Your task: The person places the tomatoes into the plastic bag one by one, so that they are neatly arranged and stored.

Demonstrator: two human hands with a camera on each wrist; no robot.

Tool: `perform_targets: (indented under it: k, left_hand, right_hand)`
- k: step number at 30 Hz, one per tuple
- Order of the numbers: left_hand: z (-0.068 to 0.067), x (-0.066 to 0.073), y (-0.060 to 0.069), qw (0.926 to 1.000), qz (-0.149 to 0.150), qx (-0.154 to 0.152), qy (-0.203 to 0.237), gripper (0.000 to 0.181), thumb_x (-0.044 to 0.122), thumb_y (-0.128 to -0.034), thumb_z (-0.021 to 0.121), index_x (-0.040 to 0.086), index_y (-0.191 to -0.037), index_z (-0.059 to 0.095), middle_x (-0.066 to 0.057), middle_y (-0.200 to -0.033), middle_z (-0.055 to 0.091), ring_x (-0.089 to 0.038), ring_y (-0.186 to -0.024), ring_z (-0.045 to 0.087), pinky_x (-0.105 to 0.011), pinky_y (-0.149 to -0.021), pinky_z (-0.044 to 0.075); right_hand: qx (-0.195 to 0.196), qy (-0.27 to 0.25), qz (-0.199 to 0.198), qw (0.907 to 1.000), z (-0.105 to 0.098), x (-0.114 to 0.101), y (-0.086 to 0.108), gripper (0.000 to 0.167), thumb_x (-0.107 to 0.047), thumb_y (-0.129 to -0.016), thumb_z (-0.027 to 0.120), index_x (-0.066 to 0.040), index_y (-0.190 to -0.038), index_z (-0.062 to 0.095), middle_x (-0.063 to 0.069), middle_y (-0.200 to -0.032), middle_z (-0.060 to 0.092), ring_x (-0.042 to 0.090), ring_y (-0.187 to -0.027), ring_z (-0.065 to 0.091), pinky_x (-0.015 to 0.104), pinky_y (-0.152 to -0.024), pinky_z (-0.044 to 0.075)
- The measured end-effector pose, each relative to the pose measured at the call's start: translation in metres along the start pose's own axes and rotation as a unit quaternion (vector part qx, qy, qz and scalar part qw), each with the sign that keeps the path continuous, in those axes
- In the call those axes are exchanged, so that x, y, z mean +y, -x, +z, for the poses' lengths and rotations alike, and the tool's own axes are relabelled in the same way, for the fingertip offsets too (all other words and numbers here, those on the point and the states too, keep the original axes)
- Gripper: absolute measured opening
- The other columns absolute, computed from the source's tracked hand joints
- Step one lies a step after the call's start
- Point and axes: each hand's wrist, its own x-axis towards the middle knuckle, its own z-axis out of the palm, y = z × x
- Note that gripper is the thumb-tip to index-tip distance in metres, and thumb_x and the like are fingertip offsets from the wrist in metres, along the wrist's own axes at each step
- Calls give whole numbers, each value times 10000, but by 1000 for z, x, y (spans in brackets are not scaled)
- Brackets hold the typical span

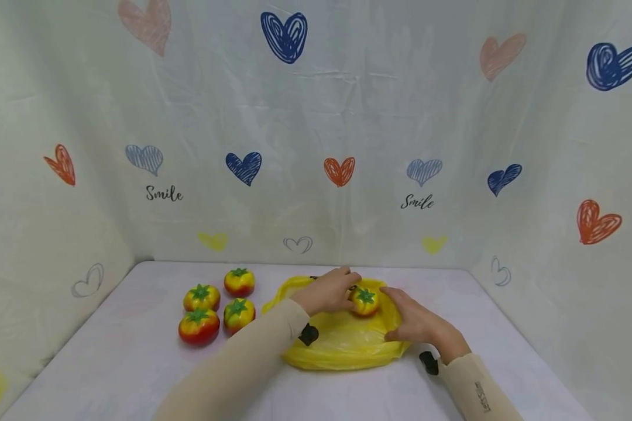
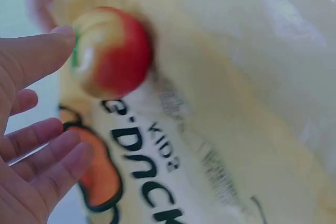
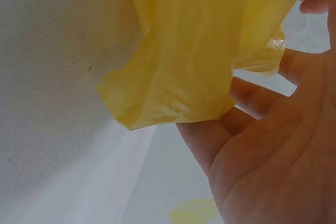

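Observation:
A plastic tomato (image 1: 365, 301), yellow and red with a green leafy top, lies on the yellow plastic bag (image 1: 347, 339). Beside its left edge is my left hand (image 1: 330, 290), fingers spread; in the left wrist view the thumb tip overlaps the tomato (image 2: 114, 53) and the other fingers (image 2: 68, 156) hold nothing. At the bag's right rim my right hand (image 1: 418, 318) is spread wide, thumb apart from the fingers. The right wrist view has those fingers (image 3: 252, 97) reaching behind the yellow film (image 3: 184, 72), their tips hidden.
To the left on the white-covered table (image 1: 110, 362) sits a group of several similar tomatoes (image 1: 199, 327). Behind stands a white curtain (image 1: 289, 210) printed with hearts, closing in both sides. Printed lettering and an orange figure (image 2: 100, 171) mark the bag.

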Motion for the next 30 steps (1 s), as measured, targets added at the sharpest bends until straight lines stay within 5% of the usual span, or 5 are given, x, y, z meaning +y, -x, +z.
perform_targets:
  k: [13, 30]
  left_hand:
    - [-28, -9, 57, 9980, 274, 444, 353, 559, 363, -853, 718, 127, -1325, 534, -13, -1167, 514, -125, -992, 503, -281, -895, 462]
    - [-16, -27, 127, 9946, -113, 818, 632, 583, 388, -845, 718, 161, -1344, 520, 20, -1207, 499, -133, -1060, 515, -338, -950, 469]
  right_hand:
    - [11, 130, -40, 9999, 3, 0, 1, 981, -234, -670, 847, -139, -1480, 303, 100, -1501, 317, 311, -1359, 323, 513, -1089, 284]
    - [52, 133, -78, 9999, 3, 3, 0, 988, -251, -672, 849, -129, -1483, 298, 118, -1504, 308, 329, -1360, 317, 525, -1084, 285]
